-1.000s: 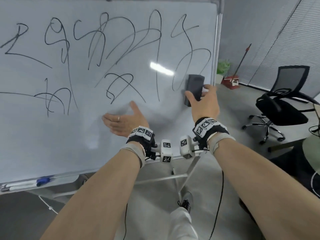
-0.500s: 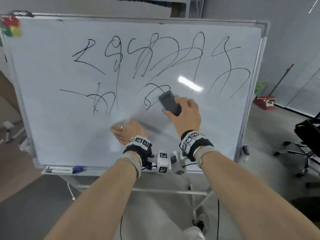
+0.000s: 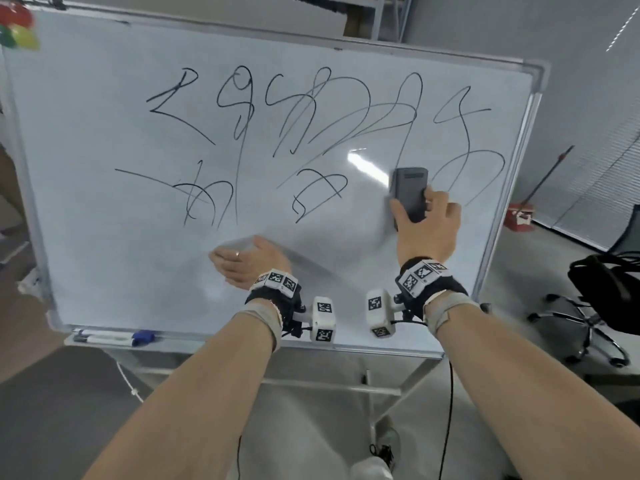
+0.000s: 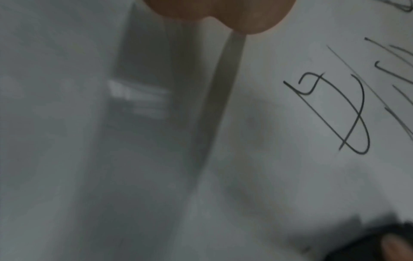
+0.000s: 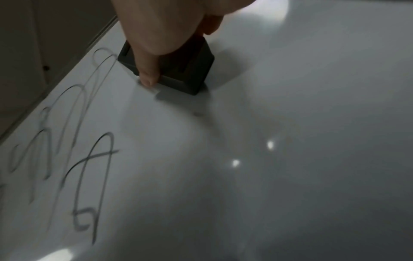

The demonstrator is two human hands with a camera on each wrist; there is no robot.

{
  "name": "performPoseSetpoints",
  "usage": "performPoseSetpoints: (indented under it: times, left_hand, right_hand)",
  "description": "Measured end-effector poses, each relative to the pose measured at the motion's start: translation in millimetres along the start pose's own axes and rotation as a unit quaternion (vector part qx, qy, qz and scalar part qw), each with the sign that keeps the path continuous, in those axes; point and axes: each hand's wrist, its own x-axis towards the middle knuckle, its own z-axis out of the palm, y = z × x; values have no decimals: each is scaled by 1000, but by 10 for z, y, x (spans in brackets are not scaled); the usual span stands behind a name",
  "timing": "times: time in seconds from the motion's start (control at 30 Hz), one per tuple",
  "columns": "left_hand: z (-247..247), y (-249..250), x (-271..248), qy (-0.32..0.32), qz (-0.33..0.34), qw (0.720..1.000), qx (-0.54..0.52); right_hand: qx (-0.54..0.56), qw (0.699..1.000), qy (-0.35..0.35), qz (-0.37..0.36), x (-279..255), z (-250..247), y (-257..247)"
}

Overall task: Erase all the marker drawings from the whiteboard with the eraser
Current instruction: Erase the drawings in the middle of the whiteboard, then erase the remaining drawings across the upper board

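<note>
A whiteboard [image 3: 104,258] on a stand carries several black marker scribbles [image 3: 311,109] across its upper and middle part. My right hand [image 3: 427,223] grips a dark grey eraser [image 3: 410,192] and holds it flat against the board at the right, between two scribbles. In the right wrist view the thumb [image 5: 147,77] runs along the eraser [image 5: 187,70] down to the board. My left hand [image 3: 242,261] lies flat on the bare lower board with fingers straight. The left wrist view shows the palm edge [image 4: 223,15] and one scribble [image 4: 344,114].
A blue-capped marker [image 3: 114,337] lies in the tray under the board. Coloured magnets [image 3: 15,29] sit at the board's top left corner. A black office chair [image 3: 609,292] stands at the right, and a red dustpan [image 3: 517,218] rests behind the board's right edge.
The eraser was at the right, swept left over the lower middle scribble half a second ago, and is back at the right now. The left hand stays flat on the board.
</note>
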Motion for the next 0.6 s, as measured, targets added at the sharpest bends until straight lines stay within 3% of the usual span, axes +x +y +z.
performPoseSetpoints:
  times: [0.27, 0.4, 0.6]
  left_hand:
    - [-287, -285, 620, -33, -6, 999, 15]
    - [-233, -307, 529, -58, -13, 998, 23]
    - [-17, -130, 228, -41, -21, 999, 24]
  right_hand:
    - [-29, 962, -191, -193, -685, 697, -739]
    - [-40, 967, -157, -195, -607, 621, -586]
    - [-46, 995, -56, -71, -290, 180, -28]
